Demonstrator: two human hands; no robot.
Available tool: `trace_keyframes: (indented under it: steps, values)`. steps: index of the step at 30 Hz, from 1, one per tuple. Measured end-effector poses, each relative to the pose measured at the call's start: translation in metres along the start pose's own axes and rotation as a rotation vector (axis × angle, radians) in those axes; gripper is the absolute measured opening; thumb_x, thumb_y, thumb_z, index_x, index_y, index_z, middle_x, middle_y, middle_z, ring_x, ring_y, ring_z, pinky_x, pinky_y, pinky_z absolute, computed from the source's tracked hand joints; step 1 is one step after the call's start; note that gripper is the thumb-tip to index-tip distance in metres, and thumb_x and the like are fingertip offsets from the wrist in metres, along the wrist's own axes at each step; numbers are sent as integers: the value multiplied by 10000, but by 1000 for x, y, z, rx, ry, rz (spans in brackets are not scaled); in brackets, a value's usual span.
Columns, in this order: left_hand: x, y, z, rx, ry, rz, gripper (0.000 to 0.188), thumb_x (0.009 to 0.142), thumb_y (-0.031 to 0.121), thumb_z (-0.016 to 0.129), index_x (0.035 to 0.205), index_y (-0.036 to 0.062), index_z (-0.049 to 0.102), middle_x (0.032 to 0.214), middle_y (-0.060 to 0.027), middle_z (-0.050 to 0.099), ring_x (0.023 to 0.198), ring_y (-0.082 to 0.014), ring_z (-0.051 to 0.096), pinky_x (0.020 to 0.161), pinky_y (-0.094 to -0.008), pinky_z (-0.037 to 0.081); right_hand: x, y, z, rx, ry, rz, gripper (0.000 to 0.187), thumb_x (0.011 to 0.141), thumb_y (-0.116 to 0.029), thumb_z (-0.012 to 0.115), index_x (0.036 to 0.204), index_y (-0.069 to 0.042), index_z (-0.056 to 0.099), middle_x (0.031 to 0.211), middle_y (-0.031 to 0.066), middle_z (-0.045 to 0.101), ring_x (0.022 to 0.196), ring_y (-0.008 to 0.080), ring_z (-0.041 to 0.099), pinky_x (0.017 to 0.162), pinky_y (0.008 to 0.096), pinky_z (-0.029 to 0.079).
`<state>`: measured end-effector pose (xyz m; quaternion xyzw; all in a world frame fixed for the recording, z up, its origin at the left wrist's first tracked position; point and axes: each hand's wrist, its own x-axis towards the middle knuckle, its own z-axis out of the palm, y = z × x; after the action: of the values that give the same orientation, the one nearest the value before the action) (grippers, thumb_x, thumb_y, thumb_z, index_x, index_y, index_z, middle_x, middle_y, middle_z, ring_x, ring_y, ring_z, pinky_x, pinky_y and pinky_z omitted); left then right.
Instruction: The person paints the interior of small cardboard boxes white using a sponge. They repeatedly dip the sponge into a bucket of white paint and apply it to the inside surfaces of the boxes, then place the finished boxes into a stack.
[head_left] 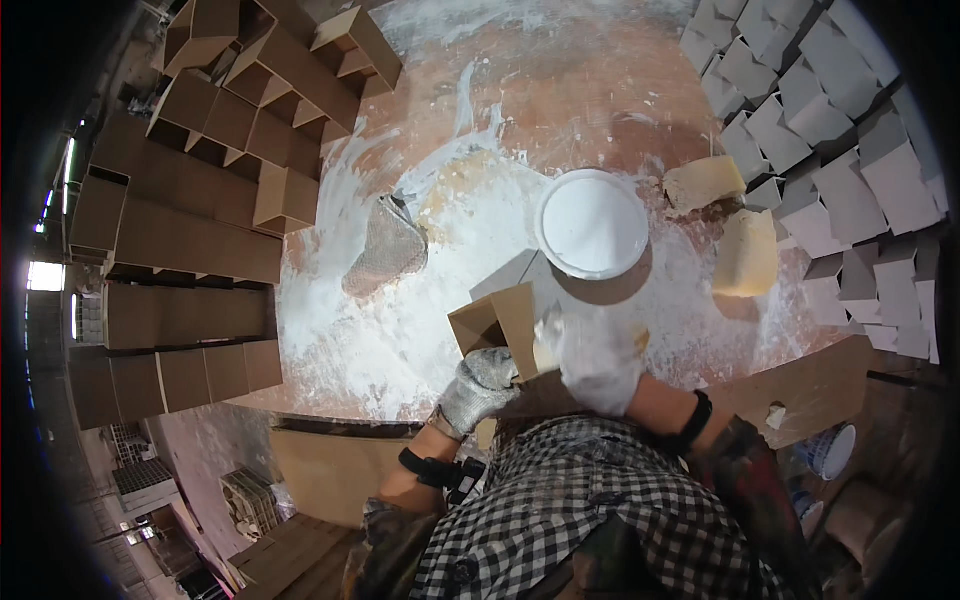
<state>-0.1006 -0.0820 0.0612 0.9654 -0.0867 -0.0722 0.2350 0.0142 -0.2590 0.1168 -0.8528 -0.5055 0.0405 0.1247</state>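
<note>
My left hand [478,387], in a white-stained work glove, grips the near left side of a small brown open-ended board box [517,318]. The box is tilted, with its hollow end facing left. Close against its right side is my right hand [598,368], also gloved and smeared by motion. Pale yellow edges of what looks like a sponge piece [545,357] show beside that glove, its fingers curled round it. Beyond the hands stands a round white tub [541,222] of white paint-like stuff. Two yellow sponge chunks [748,255] [705,185] lie right of the tub.
A crumpled, whitish mesh-like glove or cloth [388,248] lies on the white-smeared table [600,100]. Brown boxes [200,235] are stacked along the left, white-coated ones [845,190] along the right. A brown board [800,390] lines the near right edge, with a bucket [832,452] below.
</note>
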Motion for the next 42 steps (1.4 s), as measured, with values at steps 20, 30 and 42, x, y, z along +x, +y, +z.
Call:
trace_keyframes:
  steps: [20,30,42]
  values:
    - [12,6,-10,46,-78,50,311,738,272,652,991,93,629,877,-124,636,810,-310,620,697,-401,507,17,2,-14,34,223,-129,155,804,-156,540,873,-57,638,787,97,615,706,253,589,595,383,444]
    - [11,4,-3,-33,31,18,286,761,241,635,995,77,622,876,-120,639,821,-309,618,700,-400,510,11,-4,-3,35,536,-226,215,784,-88,512,935,-21,649,845,133,598,780,260,563,632,393,426]
    - [16,0,8,43,-13,28,319,719,304,673,927,65,636,862,-146,621,812,-346,602,740,-422,499,71,21,-21,87,68,54,230,841,-170,495,960,-31,634,870,139,634,633,292,567,563,438,418]
